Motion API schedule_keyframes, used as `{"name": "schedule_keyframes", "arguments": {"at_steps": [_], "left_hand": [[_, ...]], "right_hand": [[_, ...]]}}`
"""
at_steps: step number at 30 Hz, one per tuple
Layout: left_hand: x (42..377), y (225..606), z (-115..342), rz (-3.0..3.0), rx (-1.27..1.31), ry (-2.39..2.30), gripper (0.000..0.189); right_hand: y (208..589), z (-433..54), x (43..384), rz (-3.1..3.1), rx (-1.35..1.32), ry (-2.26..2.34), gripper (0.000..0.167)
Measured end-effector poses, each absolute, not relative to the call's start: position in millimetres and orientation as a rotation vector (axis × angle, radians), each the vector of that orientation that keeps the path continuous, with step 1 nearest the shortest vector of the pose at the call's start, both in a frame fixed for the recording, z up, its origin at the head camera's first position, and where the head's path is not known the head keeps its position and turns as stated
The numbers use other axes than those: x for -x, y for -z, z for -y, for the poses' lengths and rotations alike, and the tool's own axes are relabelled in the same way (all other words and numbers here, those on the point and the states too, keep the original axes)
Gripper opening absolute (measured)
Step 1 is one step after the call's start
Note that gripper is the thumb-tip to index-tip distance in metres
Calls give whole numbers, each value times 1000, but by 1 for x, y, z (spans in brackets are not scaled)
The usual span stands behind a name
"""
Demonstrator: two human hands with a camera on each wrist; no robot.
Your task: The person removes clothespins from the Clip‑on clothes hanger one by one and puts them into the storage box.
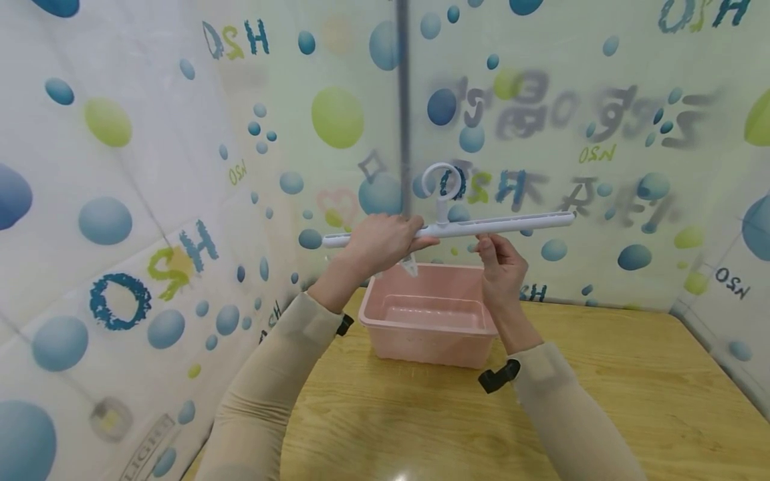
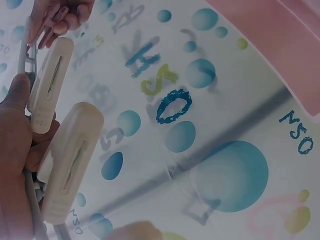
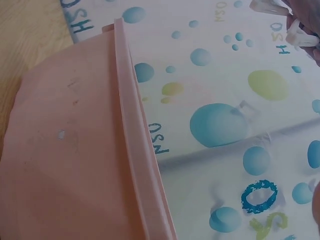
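A white hanger (image 1: 511, 222) with a round hook on top is held level, its right end slightly higher, above a pink plastic bin. My left hand (image 1: 385, 242) grips its bar left of the hook, the thumb pointing right. Two white clips (image 2: 52, 85) stick out beside that hand in the left wrist view. One clip (image 1: 409, 265) hangs below the bar in the head view. Under the bar's right half, my right hand (image 1: 504, 267) pinches a small pinkish clip-like piece (image 2: 54, 17), partly hidden by the fingers.
The pink bin (image 1: 430, 344) stands on a wooden table (image 1: 385, 414) near the back edge, below the hands. Translucent curtains (image 1: 337, 67) printed with blue and green dots close off the left, back and right. A dark vertical pole (image 1: 404, 100) shows behind the back curtain.
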State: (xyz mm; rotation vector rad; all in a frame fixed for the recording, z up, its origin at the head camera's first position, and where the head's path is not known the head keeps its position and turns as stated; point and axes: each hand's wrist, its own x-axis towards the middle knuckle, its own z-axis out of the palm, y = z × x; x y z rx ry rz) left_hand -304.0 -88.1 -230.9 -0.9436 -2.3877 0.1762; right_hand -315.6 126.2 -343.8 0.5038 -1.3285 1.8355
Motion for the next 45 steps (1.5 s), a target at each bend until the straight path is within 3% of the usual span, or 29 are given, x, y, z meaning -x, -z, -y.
{"name": "schedule_keyframes", "arguments": {"at_steps": [5,16,24,29,39,45], "left_hand": [[304,231,88,2389,954,-192,47],[305,228,92,2417,941,-150,47],[307,227,93,2467,926,-169,48],[307,227,93,2492,921,-172,48],[306,227,95,2478,914,-169,49],[307,228,96,2465,901,-165,48]], "right_hand": [[349,-130,319,1391,-470,-1837,30],[364,-154,321,1748,-445,-1724,14],[368,-165,321,2307,-493,-1292,34],[371,-166,323,2606,-525,-1051,37],[385,-163,331,2783,-690,-883,26],[391,-161,333,2883,-696,-750,29]]}}
